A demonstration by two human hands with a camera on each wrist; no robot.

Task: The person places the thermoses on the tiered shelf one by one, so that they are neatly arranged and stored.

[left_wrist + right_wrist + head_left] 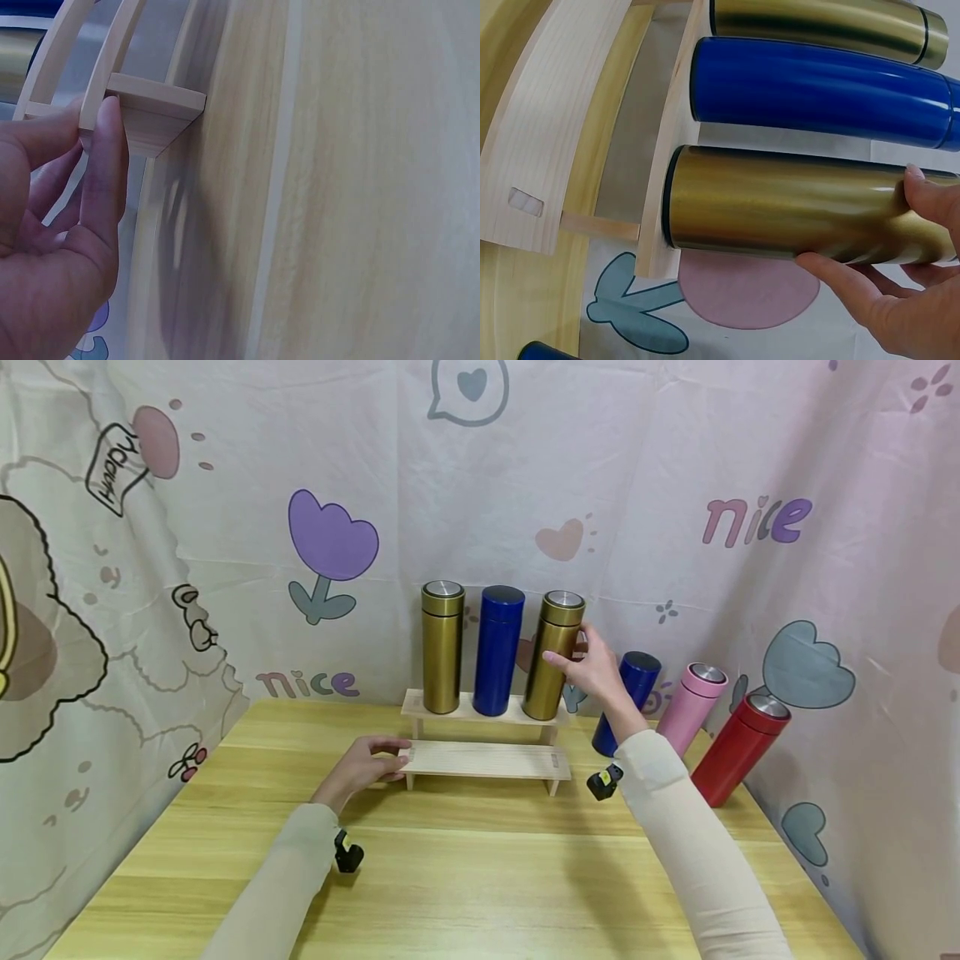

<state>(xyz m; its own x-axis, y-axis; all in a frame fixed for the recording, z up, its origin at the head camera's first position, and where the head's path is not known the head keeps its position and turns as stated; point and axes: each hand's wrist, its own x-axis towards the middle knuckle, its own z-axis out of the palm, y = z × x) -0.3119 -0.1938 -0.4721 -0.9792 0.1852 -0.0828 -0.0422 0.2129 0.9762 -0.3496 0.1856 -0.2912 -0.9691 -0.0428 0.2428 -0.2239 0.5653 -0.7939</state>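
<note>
My left hand (363, 768) pinches the left end of the lower step of a two-tier wooden rack (487, 759); in the left wrist view, thumb and fingers meet around the board's corner (92, 112). On the upper step, my right hand (597, 670) holds the right-hand gold thermos (553, 660), thumb on one side and fingers on the other. Its base is at the upper board in the right wrist view, where the gold thermos (780, 202) lies across the picture. Left of it stand a blue thermos (498, 652) and another gold thermos (442, 652).
On the table (480, 877), right of the rack, stand a second blue thermos (639, 681), a pink thermos (688, 706) and a red thermos (738, 752). My right forearm passes in front of them. A printed curtain (480, 468) hangs behind the table.
</note>
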